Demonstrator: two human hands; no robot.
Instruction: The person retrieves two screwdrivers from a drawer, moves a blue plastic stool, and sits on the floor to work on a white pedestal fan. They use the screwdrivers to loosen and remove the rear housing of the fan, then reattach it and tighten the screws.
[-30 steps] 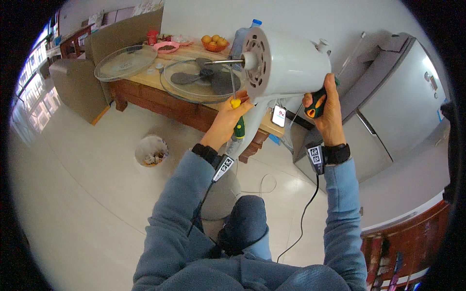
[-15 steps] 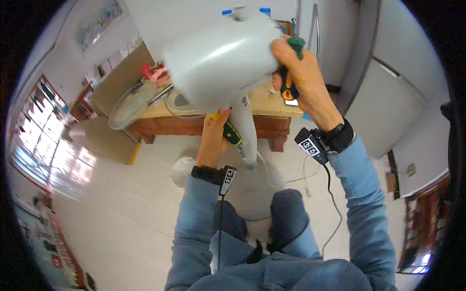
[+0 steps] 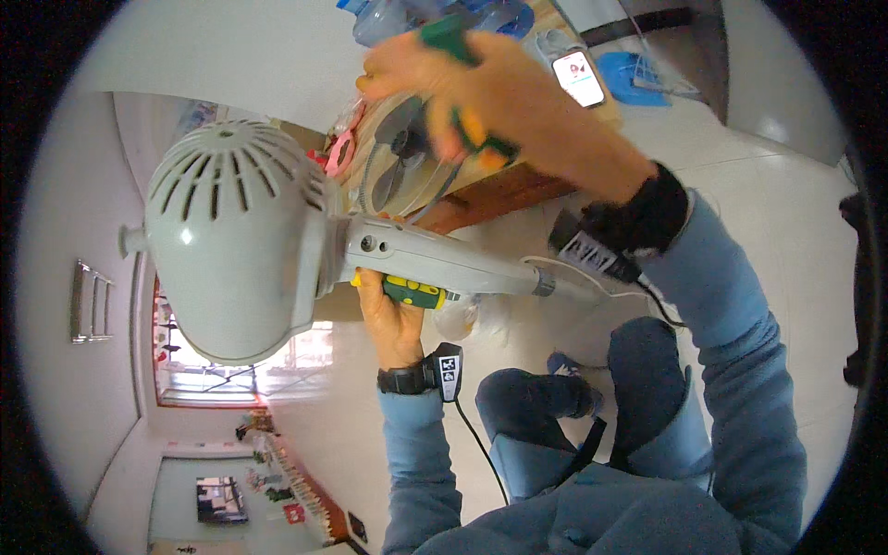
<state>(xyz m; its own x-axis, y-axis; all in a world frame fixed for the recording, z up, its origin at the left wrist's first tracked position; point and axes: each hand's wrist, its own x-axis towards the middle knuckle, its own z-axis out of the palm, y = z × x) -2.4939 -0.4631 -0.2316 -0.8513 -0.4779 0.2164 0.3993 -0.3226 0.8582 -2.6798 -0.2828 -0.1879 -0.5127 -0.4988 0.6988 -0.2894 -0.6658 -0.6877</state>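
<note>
A white fan's motor housing (image 3: 236, 250) is seen at left, joined to its slim neck (image 3: 435, 259). Beside the neck, a green-and-yellow tool (image 3: 413, 292) is clamped in the left hand (image 3: 392, 319); a green-and-orange tool (image 3: 450, 40) is clasped by the right hand (image 3: 504, 97) above a wooden table (image 3: 504, 196), where a lit phone (image 3: 578, 80) is laid.

We list: daylight, overexposed window (image 3: 215, 381); soft highlight, white fan housing (image 3: 236, 268); right hand (image 3: 504, 104), blurred; straight edges, bowed; rim, black.
</note>
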